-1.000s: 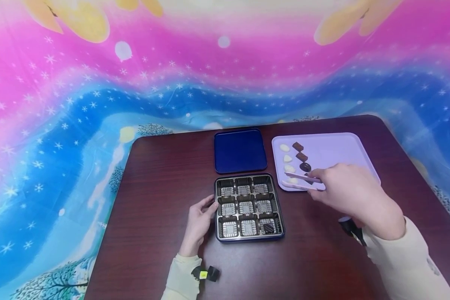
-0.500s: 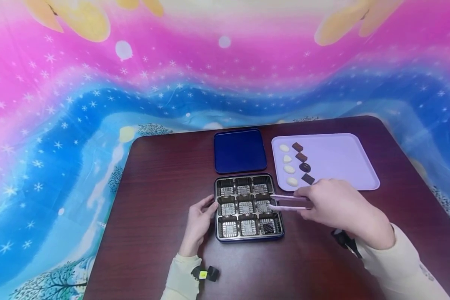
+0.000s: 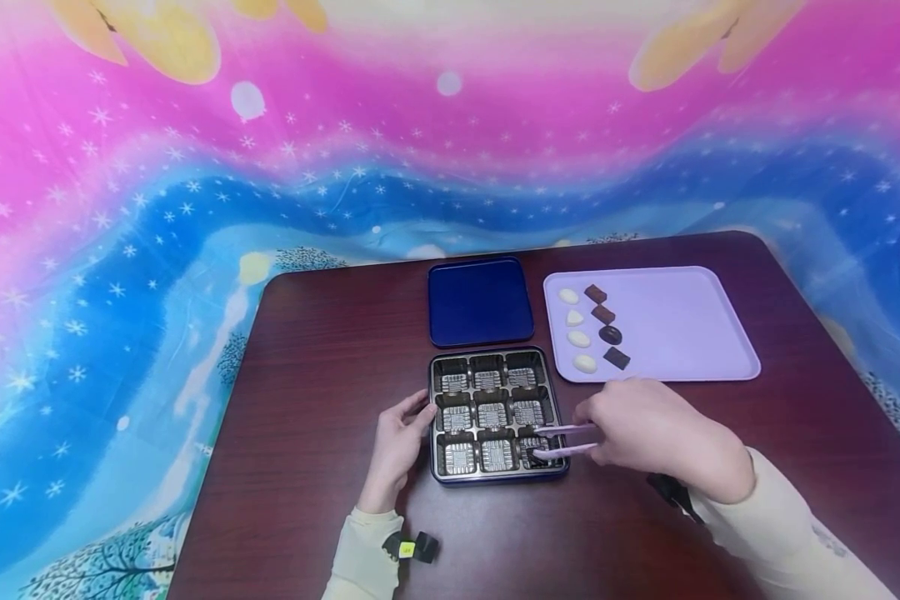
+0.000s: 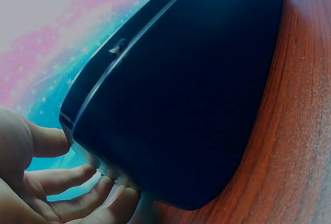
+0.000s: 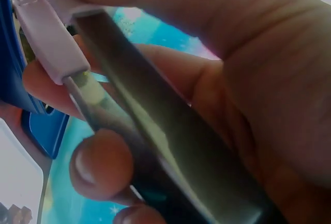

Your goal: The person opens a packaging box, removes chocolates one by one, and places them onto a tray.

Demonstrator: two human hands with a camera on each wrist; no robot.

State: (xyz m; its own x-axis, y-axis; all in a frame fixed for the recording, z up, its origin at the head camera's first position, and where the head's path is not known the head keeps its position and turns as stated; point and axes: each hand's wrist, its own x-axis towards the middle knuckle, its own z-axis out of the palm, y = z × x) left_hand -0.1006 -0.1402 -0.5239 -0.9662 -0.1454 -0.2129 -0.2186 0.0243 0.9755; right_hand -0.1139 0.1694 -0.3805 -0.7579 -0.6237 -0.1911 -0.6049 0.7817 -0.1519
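Note:
My right hand (image 3: 648,429) grips metal tongs with pale lilac tips (image 3: 558,452). The tips are parted and reach into the front right compartment of a dark blue tin (image 3: 498,481), where a dark ridged chocolate (image 3: 534,457) is partly hidden by them. A black plastic insert splits the tin into several compartments; the others show bare ridged bottoms. Against the tin's left side, my left hand (image 3: 399,446) rests with its thumb and fingertips touching the wall. The left wrist view shows those fingers (image 4: 77,180) loosely bent at the tin's corner.
A lilac tray (image 3: 690,325) at the back right bears a column of white chocolates (image 3: 578,339) and a column of dark chocolates (image 3: 603,314). The blue lid (image 3: 480,302) lies behind the tin on the brown table (image 3: 330,350). A patterned cloth hangs behind.
My right hand has brought the tongs from over the tray's near left corner, leftward and nearer, into the tin's front right compartment. The left hand and the tin have stayed put.

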